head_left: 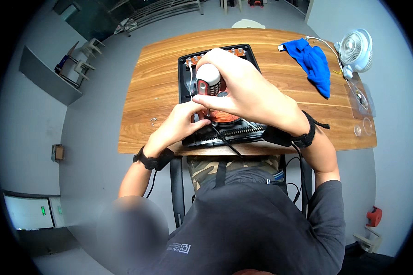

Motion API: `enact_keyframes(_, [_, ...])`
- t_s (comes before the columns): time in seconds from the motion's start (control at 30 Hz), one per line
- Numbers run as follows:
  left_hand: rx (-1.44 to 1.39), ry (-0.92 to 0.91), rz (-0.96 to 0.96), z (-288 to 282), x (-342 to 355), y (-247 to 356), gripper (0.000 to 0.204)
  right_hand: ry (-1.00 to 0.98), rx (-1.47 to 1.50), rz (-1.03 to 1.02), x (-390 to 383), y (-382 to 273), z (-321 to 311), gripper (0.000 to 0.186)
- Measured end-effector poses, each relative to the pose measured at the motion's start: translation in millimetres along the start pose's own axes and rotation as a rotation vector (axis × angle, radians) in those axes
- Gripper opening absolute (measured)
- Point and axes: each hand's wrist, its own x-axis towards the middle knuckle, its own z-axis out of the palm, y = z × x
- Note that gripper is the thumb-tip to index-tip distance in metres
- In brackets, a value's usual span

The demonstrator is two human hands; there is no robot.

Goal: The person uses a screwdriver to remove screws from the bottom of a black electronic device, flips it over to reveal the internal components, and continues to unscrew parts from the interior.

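Observation:
My right hand (243, 82) is wrapped round an electric screwdriver (208, 75) with a white top and a red-and-black body. The tool stands upright, its bit pointing down beside a copper coil (224, 117). The coil sits inside an open black appliance housing (182, 87), which looks like an induction cooker base. Close to the bit, my left hand (181, 123) has its thumb and fingers drawn together at the coil's left edge. Whatever they pinch is too small to make out. My right hand hides much of the housing's inside.
A blue cloth (312, 64) lies on the wooden table (156, 68) at the right, near a white fan (355, 50) with its cable. Small metal pieces (153, 122) lie left of the housing. Clear round pieces (366, 126) rest by the right edge. A black cable (298, 156) hangs from my right wrist strap.

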Motion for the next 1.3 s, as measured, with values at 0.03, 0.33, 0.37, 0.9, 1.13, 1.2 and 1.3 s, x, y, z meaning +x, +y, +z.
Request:
enact_keyframes(0.03, [0.001,0.014,-0.011,2,0,-2,0.025,-0.002,0.002,0.006,1,-1,-1,0.048])
enact_keyframes(0.33, [-0.096,0.116,-0.141,-14,4,-13,0.017,0.033,0.032,0.071,5,-4,-8,0.042])
enact_keyframes(0.37, [-0.057,0.135,-0.168,-21,4,-20,0.017,0.075,-0.016,0.045,7,-1,-7,0.041])
enact_keyframes(0.9, [0.236,0.143,-0.507,-96,-5,-190,0.011,0.076,0.019,0.208,9,2,-16,0.042])
enact_keyframes(1.13, [0.255,0.070,-0.503,-87,4,-203,0.011,0.078,0.017,0.216,6,9,-12,0.043])
enact_keyframes(1.2, [0.282,0.081,-0.472,-86,4,-204,0.011,0.066,-0.001,0.206,4,9,-13,0.041])
enact_keyframes(1.3, [0.265,0.090,-0.470,-86,4,-205,0.011,0.087,-0.018,0.164,4,11,-14,0.043])
